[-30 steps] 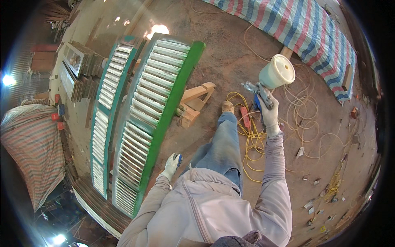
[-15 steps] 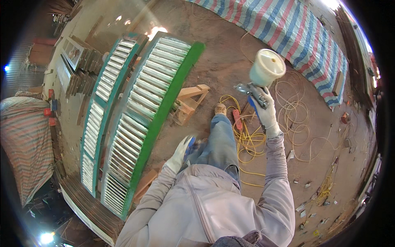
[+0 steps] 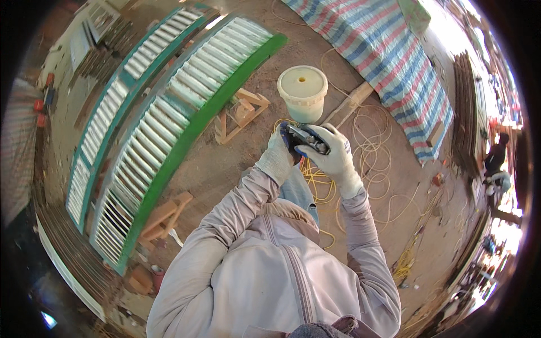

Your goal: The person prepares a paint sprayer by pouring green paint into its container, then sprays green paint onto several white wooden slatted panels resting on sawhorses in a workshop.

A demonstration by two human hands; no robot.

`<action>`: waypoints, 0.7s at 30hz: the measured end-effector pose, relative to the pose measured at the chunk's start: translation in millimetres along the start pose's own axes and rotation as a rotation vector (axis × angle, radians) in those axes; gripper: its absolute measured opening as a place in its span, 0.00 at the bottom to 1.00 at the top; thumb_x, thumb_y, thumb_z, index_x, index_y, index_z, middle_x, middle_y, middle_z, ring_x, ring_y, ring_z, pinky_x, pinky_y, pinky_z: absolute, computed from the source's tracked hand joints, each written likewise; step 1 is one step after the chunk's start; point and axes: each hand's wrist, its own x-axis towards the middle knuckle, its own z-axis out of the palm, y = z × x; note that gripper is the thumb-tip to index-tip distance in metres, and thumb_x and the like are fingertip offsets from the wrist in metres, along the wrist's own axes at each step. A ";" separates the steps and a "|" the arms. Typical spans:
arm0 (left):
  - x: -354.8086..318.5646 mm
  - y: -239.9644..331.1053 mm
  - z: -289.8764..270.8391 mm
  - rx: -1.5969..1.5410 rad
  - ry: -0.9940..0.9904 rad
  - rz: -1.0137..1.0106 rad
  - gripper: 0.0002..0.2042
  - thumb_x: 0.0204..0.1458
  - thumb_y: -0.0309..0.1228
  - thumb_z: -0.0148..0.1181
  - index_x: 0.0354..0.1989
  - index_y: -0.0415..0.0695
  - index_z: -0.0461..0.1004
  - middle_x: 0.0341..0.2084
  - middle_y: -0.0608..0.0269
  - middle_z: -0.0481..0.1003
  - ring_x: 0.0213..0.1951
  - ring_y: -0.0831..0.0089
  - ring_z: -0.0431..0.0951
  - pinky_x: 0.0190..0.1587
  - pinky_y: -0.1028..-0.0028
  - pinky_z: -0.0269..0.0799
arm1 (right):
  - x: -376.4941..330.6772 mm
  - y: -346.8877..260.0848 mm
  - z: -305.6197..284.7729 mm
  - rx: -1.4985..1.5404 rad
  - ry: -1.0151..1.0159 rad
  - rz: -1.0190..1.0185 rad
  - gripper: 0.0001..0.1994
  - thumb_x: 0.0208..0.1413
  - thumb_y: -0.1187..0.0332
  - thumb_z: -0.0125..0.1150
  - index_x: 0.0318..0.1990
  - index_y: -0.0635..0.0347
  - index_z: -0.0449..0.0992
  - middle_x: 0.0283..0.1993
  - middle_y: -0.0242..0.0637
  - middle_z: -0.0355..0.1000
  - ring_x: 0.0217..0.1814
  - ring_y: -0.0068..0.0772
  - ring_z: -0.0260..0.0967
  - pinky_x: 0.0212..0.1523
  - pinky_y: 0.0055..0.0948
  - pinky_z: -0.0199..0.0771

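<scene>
While the right hand [image 3: 333, 155] and left hand [image 3: 279, 155] both grip the spray gun [image 3: 307, 138], yellow hose [image 3: 320, 190] crosses the floor [image 3: 208, 169] below, between green shutters [image 3: 163, 127] and a striped tarp [image 3: 383, 62].

L hand [image 3: 276, 152] is up from beside the thigh, now right at the spray gun [image 3: 307, 138]. R hand [image 3: 333, 151] + gun are in from the R side, now in front of the chest; white lidded cup [image 3: 303, 93] moves w/ them, nearer mid-view. View swings too: green-edged louvred shutter [image 3: 169, 135] sits farther L, & green sheet [image 3: 415, 17], top R, shows more.
</scene>
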 end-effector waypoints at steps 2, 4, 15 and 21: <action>-5.8 -4.5 -20.3 -0.055 0.086 0.039 0.18 0.64 0.39 0.41 0.50 0.41 0.73 0.43 0.50 0.79 0.39 0.57 0.82 0.42 0.54 0.82 | -12.4 -9.0 4.3 -0.021 -0.018 -0.016 0.24 0.44 0.69 0.77 0.51 0.65 0.79 0.37 0.44 0.77 0.35 0.37 0.77 0.37 0.30 0.75; -14.9 -8.6 -35.0 -0.064 0.130 0.177 0.18 0.64 0.41 0.42 0.47 0.42 0.74 0.43 0.52 0.79 0.38 0.58 0.82 0.40 0.56 0.82 | -24.4 -12.4 8.3 0.053 -0.031 -0.014 0.22 0.46 0.72 0.76 0.50 0.66 0.79 0.39 0.44 0.78 0.37 0.37 0.78 0.38 0.29 0.76; -88.8 -69.9 -15.0 -0.205 0.379 0.449 0.13 0.62 0.42 0.48 0.34 0.48 0.75 0.26 0.61 0.79 0.26 0.65 0.80 0.27 0.65 0.78 | -70.0 3.8 -1.2 0.018 -0.101 -0.280 0.14 0.51 0.71 0.70 0.45 0.67 0.78 0.41 0.46 0.79 0.38 0.47 0.80 0.38 0.33 0.79; -90.7 -111.1 -53.1 -0.304 0.415 0.537 0.12 0.62 0.39 0.50 0.35 0.46 0.74 0.28 0.60 0.79 0.28 0.63 0.81 0.29 0.60 0.80 | -98.2 3.3 -20.3 -0.007 -0.258 -0.337 0.15 0.52 0.74 0.68 0.49 0.65 0.78 0.41 0.46 0.79 0.40 0.48 0.80 0.39 0.35 0.79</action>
